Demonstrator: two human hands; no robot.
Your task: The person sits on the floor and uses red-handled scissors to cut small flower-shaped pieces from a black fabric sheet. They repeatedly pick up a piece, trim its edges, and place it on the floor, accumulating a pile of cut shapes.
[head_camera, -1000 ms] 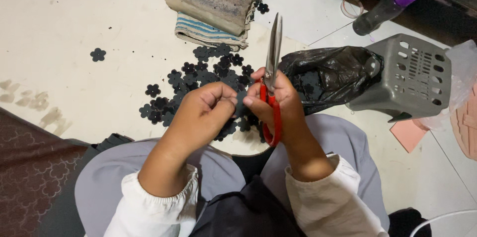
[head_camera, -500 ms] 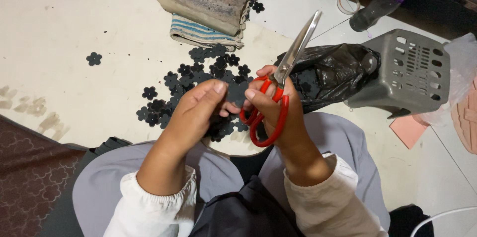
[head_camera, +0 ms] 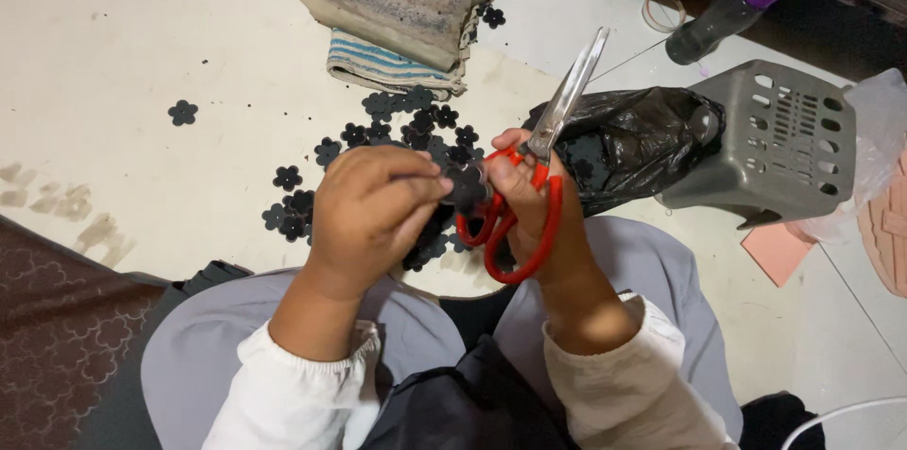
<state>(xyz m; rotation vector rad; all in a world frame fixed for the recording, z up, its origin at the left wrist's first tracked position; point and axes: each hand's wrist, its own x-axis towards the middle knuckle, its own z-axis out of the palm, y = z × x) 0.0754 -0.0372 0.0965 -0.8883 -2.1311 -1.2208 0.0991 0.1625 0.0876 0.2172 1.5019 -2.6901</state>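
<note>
Decent pile of black flower cutouts point(head_camera: 406, 143) already on the floor point(head_camera: 123, 72). Left hand point(head_camera: 378, 214) fingers pinch another black piece point(head_camera: 465, 187) over the lap; right hand point(head_camera: 529, 209) grips red-handled scissors point(head_camera: 539, 176), blades closed.

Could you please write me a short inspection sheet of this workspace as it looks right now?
Surface: pale floor, lightly stained, strewn with small dark specks.
Job's things: red-handled scissors, blades pointing up and away; a small black flower piece held between both hands.
Clutter: scattered black flower cutouts; folded cloths; black plastic bag; grey basket on its side; dark bottle with purple cap; pink sheet pieces.
Grippers: left hand pinches the piece; right hand grips the scissors.
Cables: a white cord at the lower right.
Surroundings: patterned dark mat at the left; the person's grey-clad knees.
</note>
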